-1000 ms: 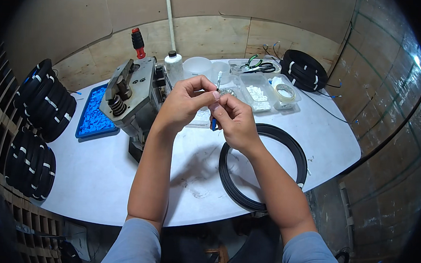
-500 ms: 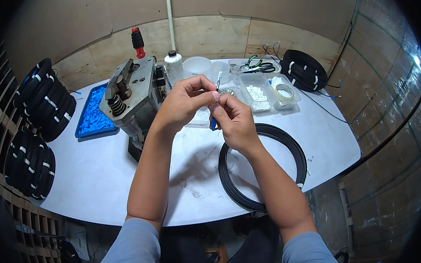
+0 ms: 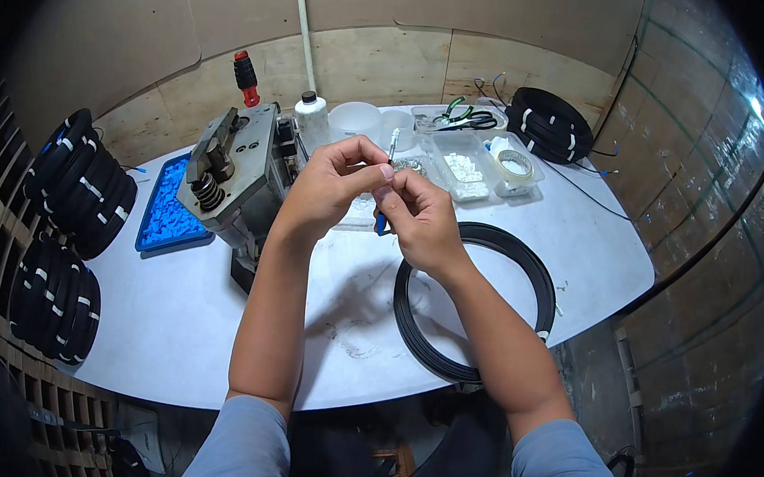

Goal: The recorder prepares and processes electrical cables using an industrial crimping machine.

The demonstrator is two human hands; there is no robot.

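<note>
Above the middle of the table my left hand and my right hand meet, fingers pinched around a slim cable end. The whitish, silvery tip of this cable end points up between the fingertips. A small blue piece shows below the right fingers; whether it joins the cable end is hidden by them. Under my right forearm lies a coil of black cable on the white table. A grey metal press with a red and black handle stands just left of my left hand.
Blue pieces fill a tray left of the press. Black cable coils are stacked at the left edge, another coil at the back right. Behind my hands are a bottle, white tubs, clear bins, tape and scissors.
Both hands stay pinched together in nearly the same place. The cable end's tip and the blue piece have shifted very slightly to the left with the view.
</note>
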